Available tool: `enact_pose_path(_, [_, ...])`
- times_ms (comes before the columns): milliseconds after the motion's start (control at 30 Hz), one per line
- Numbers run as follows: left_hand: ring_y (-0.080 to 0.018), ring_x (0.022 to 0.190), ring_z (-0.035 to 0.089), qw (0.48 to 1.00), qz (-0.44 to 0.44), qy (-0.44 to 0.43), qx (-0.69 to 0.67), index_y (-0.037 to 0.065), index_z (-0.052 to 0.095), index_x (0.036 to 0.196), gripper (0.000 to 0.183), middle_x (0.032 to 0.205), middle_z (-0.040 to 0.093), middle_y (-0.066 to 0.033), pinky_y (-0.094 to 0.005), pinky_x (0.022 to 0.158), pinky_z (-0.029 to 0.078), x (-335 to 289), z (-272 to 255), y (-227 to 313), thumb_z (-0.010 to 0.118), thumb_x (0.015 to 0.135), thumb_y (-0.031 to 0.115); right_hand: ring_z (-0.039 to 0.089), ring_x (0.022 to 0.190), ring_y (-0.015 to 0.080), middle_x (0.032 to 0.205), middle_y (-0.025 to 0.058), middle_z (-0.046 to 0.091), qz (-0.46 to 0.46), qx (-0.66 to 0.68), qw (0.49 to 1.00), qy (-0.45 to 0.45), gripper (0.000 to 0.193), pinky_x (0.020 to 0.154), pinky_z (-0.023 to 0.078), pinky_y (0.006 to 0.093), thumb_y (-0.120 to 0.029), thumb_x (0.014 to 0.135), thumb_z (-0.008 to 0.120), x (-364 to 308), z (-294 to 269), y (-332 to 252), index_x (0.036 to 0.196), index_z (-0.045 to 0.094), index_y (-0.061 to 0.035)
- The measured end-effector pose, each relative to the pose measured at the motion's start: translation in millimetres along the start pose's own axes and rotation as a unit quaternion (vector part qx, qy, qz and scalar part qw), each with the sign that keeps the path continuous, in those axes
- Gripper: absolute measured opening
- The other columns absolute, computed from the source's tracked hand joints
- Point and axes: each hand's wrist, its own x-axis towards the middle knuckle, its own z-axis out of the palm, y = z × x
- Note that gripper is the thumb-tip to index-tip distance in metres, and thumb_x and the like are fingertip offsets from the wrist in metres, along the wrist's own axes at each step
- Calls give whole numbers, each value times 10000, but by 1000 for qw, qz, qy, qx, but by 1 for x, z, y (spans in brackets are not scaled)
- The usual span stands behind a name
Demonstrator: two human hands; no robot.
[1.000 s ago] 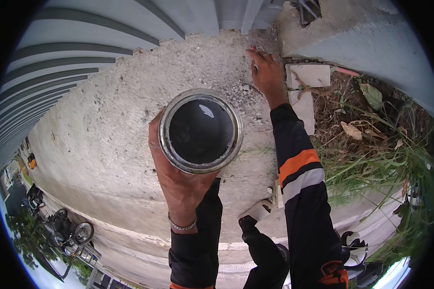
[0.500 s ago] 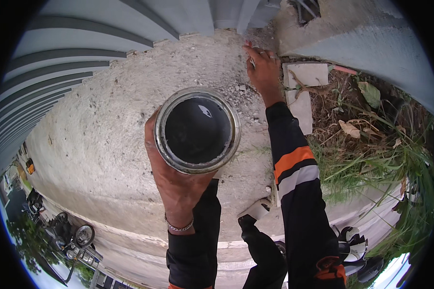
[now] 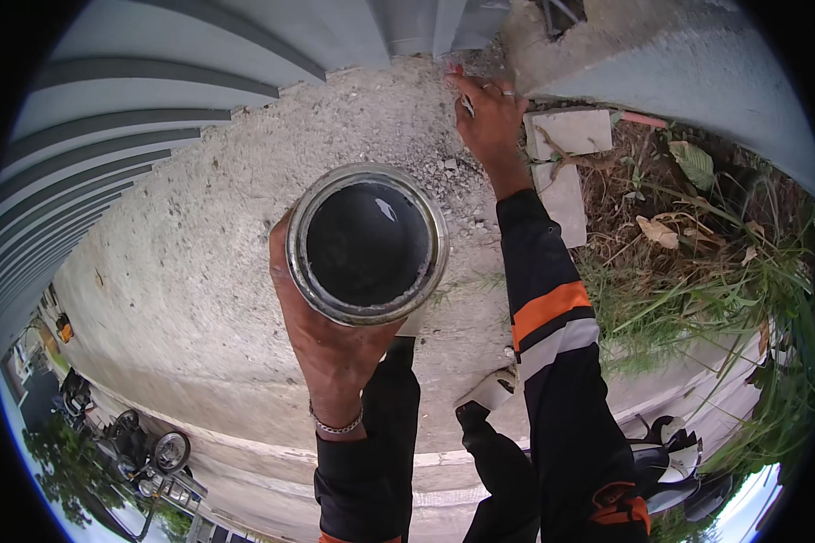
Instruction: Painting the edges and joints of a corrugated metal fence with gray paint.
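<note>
My left hand [image 3: 330,348] is wrapped round the side of an open metal paint can [image 3: 439,244], held upright in the middle of the view. Dark grey paint [image 3: 367,249] with a glossy highlight shows inside it, and its rim is smeared. My right arm reaches far ahead, close to the foot of the grey ribbed metal wall [image 3: 272,81]. The fingers of my right hand [image 3: 493,127] are bent and pinched together. A small reddish tip shows by its fingertips, too small to name.
Rough concrete [image 3: 190,244] with loose rubble [image 3: 448,172] lies below. To the right are pale tiles [image 3: 561,199], soil with dry leaves [image 3: 656,233] and grass [image 3: 670,308], beside a concrete wall [image 3: 661,63]. Motorcycles [image 3: 145,443] stand at the lower left. My shoe [image 3: 489,391] rests near the right sleeve.
My right hand has shifted slightly left and farther away, toward the ribbed wall's foot. My left hand keeps the paint can almost in place. The whole view has moved a little.
</note>
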Motion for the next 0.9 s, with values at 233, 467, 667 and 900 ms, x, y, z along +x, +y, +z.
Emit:
enact_pose_path(233, [-302, 1366, 541, 988, -34, -4, -148, 117, 268, 1586, 1139, 1487, 462, -154, -464, 1063, 606, 2, 0, -5, 961, 682, 79, 562, 1297, 277, 1261, -21, 724, -29, 10, 1000, 3, 520, 1046, 330, 527, -124, 809, 804, -30, -36, -4, 1278, 726, -332])
enact_pose_path(467, [-294, 1361, 546, 999, 46, -19, 4, 114, 272, 1584, 1155, 1502, 457, -152, -453, 1085, 589, 4, 6, -2, 948, 654, -1, 548, 1278, 267, 1270, -23, 714, -49, -10, 999, -7, 504, 1040, 307, 506, -95, 853, 779, 3, -32, -12, 1295, 721, -331])
enact_pose_path(667, [-287, 1364, 544, 998, 25, -21, -44, 114, 267, 1590, 1188, 1495, 465, -143, -437, 1103, 571, 8, 3, -1, 956, 629, -7, 535, 1296, 275, 1268, -32, 712, -61, 10, 997, 40, 524, 1042, 294, 508, -87, 836, 790, -25, -60, -29, 1298, 721, -325])
enact_pose_path(900, [-307, 1382, 533, 992, 8, -33, -120, 115, 238, 1611, 1191, 1516, 447, -153, -459, 1089, 589, 4, 11, -5, 943, 658, -3, 533, 1303, 257, 1245, -42, 709, -92, -10, 995, 31, 544, 1053, 269, 532, -88, 815, 810, 7, -59, -21, 1291, 723, -335])
